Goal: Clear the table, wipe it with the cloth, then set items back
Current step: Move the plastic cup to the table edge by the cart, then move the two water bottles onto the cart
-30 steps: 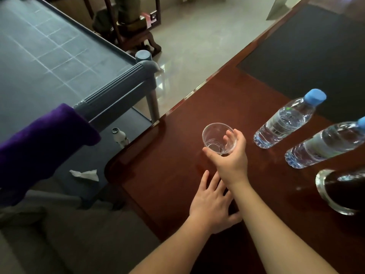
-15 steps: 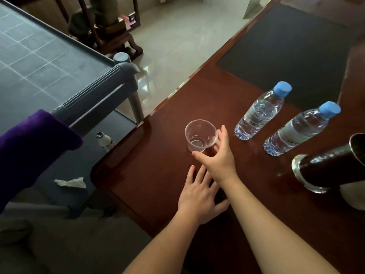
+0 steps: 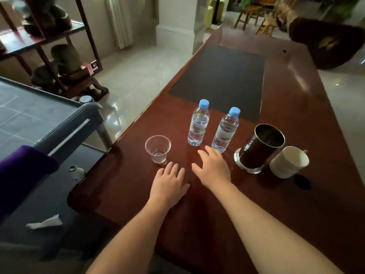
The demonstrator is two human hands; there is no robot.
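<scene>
Neither of my hands held anything at that moment. My left hand (image 3: 168,185) lay flat on the table (image 3: 296,119), fingers straight and spread, just short of the plastic cup (image 3: 158,148). My right hand (image 3: 212,168) was also loose and flat, fingertips reaching toward the foot of the nearer water bottle (image 3: 226,130); whether they touched it I could not tell.

The cup stood upright near the table's left edge, empty or nearly so. I judged it thin and very light, easy to crush or tip, so I would take it gently round the middle of its wall. The two bottles stood side by side, the farther bottle (image 3: 198,123) close to the other, both capped and seemingly full: heavier, smooth, somewhat yielding, best held round the waist. To their right stood a dark metal canister (image 3: 260,148) on a shiny base, touching or just beside a white mug (image 3: 288,162); the mug I took for breakable.

A dark mat (image 3: 219,80) covered the table further out. The purple cloth (image 3: 21,175) hung off to my left, on the rail of a grey stand, well apart from the table.
</scene>
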